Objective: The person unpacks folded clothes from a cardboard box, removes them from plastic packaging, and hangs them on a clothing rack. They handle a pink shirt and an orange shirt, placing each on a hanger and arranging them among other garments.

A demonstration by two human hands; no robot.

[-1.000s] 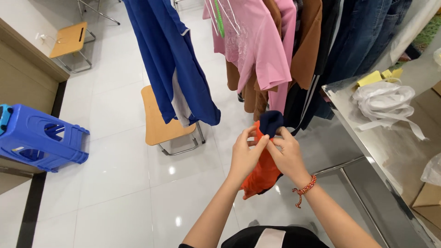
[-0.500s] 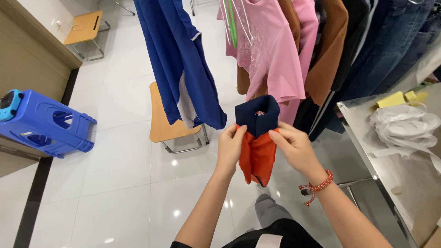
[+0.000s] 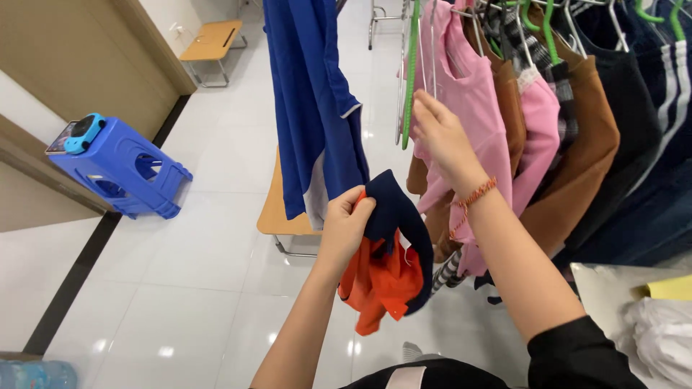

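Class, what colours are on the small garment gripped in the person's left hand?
Orange body with a navy collar, on the garment in the left hand; head view.

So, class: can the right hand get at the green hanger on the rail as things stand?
Probably yes. The right hand is raised, empty, right beside the green hanger, nothing between them; the left hand alone holds the orange and navy garment.

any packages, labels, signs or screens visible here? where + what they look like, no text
Phone or small tablet: flat on the blue plastic stool at left, partly under a round light-blue gadget; thin rectangle, screen too small to make out.
White plastic bags: crumpled on the table at lower right.
Yellow flat item: beside the bags, maybe paper or a packet; cannot tell.
No signs seen, no readable garment tags.
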